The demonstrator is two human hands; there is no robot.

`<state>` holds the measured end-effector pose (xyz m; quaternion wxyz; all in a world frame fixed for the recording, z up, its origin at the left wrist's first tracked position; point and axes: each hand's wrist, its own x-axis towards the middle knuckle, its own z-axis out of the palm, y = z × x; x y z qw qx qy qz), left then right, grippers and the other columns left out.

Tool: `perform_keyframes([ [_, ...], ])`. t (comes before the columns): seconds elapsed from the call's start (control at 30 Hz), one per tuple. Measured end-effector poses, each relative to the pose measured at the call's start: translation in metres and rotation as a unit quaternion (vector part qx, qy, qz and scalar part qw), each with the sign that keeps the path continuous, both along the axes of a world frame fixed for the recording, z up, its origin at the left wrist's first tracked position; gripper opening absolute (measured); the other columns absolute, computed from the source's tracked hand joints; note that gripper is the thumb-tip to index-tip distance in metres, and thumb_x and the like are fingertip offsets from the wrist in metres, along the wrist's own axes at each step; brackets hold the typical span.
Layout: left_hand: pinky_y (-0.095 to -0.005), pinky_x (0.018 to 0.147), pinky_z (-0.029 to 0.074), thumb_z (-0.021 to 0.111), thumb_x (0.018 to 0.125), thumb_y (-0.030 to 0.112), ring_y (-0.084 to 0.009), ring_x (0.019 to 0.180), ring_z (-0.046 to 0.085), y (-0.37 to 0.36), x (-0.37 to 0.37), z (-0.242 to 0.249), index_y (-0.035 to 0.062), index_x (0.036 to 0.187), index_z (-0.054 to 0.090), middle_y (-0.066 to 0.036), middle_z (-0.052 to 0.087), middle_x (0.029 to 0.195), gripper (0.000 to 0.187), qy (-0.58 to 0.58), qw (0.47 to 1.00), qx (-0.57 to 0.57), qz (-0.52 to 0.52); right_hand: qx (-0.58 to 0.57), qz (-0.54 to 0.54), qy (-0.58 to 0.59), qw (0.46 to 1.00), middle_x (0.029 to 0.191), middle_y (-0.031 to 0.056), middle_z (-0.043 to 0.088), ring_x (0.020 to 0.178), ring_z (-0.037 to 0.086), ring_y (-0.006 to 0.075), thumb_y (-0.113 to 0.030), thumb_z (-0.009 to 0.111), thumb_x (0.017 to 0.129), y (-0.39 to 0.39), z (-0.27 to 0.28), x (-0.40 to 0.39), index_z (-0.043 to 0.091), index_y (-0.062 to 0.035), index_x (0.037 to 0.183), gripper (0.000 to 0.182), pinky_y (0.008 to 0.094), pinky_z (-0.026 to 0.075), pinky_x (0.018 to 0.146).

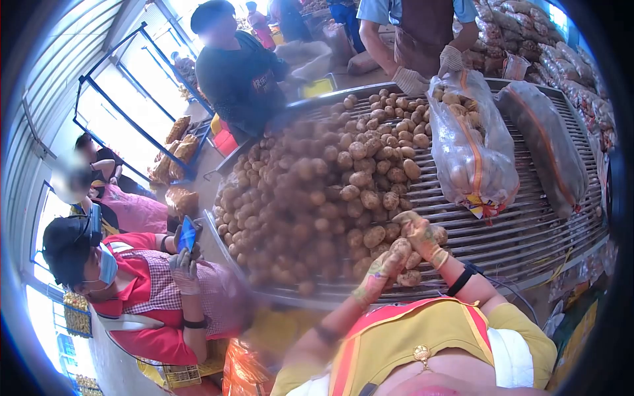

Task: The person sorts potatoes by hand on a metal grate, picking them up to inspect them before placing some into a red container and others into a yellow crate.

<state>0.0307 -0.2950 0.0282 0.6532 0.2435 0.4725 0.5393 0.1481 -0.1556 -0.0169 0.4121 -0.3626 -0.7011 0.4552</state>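
My left hand (385, 265), in a thin patterned glove, reaches in from below with its fingers pressed together over the near edge of the potato pile (360, 178). Close against it is my right hand (422, 239), also gloved, its fingers bent towards the left one. The two hands overlap in this view, and I cannot tell what is between them. Loose potatoes (409, 278) lie right around both hands on the slatted metal table (482, 247). A blurred smear covers the left part of the pile.
Two filled clear bags, one of potatoes (472, 152) and a darker one (545, 145), lie on the slats at right. Across the table a person in a brown apron (422, 33) handles the bag. One person (238, 66) stands far left; another, nearer, holds a phone (187, 234).
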Motion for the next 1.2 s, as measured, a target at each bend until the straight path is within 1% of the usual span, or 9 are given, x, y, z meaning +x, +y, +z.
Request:
perform_keyframes([
  [0.1,-0.0260,0.040,0.018,0.041,0.094,0.072,-0.0073,0.042,0.029,0.001,-0.012,0.028,0.0176,0.079,0.056,0.004,0.039,0.055,0.058,-0.059,0.993,-0.076,-0.064,-0.165,-0.047,0.092,0.981,0.087,-0.0033,0.062,0.069,0.056,0.0088,-0.029,0.062,0.097,-0.007,0.025,0.009,0.059,-0.0035,0.128,0.040,0.0281,0.048,0.061],
  [0.17,-0.0262,0.040,0.018,0.041,0.095,0.071,-0.0071,0.042,0.029,0.009,-0.016,0.033,0.0177,0.081,0.057,0.003,0.040,0.055,0.057,-0.066,0.993,-0.089,-0.043,-0.140,0.034,0.163,0.976,0.098,0.0023,0.062,0.079,0.057,0.0099,-0.030,0.066,0.095,-0.027,0.032,0.002,0.052,-0.0025,0.136,0.051,0.0274,0.049,0.070],
  [0.27,-0.0253,0.040,0.019,0.040,0.094,0.074,-0.0070,0.042,0.030,0.011,-0.012,0.032,0.0182,0.083,0.058,0.005,0.041,0.054,0.060,-0.042,0.989,-0.142,-0.014,0.143,0.101,-0.060,0.983,0.119,0.0140,0.054,0.112,0.054,0.0245,-0.033,0.075,0.085,-0.045,0.053,-0.003,0.047,-0.0025,0.141,0.070,0.0387,0.044,0.100],
  [0.47,-0.0270,0.045,0.033,0.045,0.102,0.053,-0.0080,0.053,0.041,0.010,-0.014,-0.009,0.0134,0.092,0.060,0.004,0.048,0.069,0.044,0.141,0.985,-0.102,-0.008,-0.098,0.040,0.075,0.992,0.097,0.0059,0.061,0.090,0.059,0.0170,-0.027,0.061,0.096,-0.024,0.017,0.003,0.060,-0.0038,0.108,0.026,0.0331,0.049,0.081],
  [0.53,-0.0259,0.070,0.050,0.058,0.102,0.027,-0.0115,0.086,0.058,0.002,-0.023,-0.036,0.0082,0.121,0.057,-0.003,0.062,0.104,0.027,0.114,0.993,0.017,-0.022,-0.165,0.007,0.132,0.978,0.090,0.0021,0.062,0.083,0.058,0.0118,-0.027,0.055,0.100,-0.022,0.020,0.005,0.059,-0.0043,0.105,0.024,0.0296,0.049,0.074],
  [0.7,-0.0336,0.090,0.052,0.073,0.089,0.011,-0.0191,0.109,0.057,0.009,-0.004,-0.017,0.0107,0.155,0.021,-0.012,0.047,0.137,0.084,0.047,0.991,0.120,-0.018,-0.230,0.006,0.233,0.945,0.091,0.0014,0.063,0.085,0.058,0.0080,-0.036,0.052,0.103,-0.033,0.034,-0.001,0.059,-0.0045,0.103,0.032,0.0249,0.049,0.073],
  [0.87,-0.0355,0.096,0.050,0.072,0.087,0.004,-0.0222,0.119,0.055,0.011,0.007,-0.007,0.0101,0.157,0.012,-0.014,0.046,0.141,0.092,-0.050,0.989,0.139,-0.024,-0.164,-0.007,0.228,0.960,0.091,0.0028,0.066,0.085,0.060,0.0093,-0.040,0.052,0.103,-0.027,0.017,-0.010,0.063,-0.0030,0.104,0.038,0.0248,0.051,0.077],
  [1.0,-0.0309,0.083,0.054,0.066,0.092,0.014,-0.0180,0.101,0.063,0.010,0.005,-0.001,0.0054,0.155,0.019,-0.014,0.054,0.132,0.078,0.012,0.996,0.093,0.005,-0.220,-0.023,0.212,0.952,0.087,0.0017,0.065,0.079,0.060,0.0070,-0.040,0.054,0.102,-0.024,0.024,-0.008,0.064,-0.0026,0.112,0.040,0.0239,0.051,0.072],
  [1.2,-0.0265,0.053,0.049,0.032,0.102,0.051,-0.0162,0.074,0.064,0.014,-0.020,-0.034,0.0030,0.139,0.049,-0.012,0.067,0.109,0.063,-0.394,0.903,0.092,-0.146,-0.280,-0.048,0.210,0.935,0.080,-0.0039,0.062,0.077,0.057,0.0035,-0.036,0.055,0.103,-0.005,0.016,0.006,0.061,-0.0044,0.124,0.038,0.0208,0.049,0.070],
])
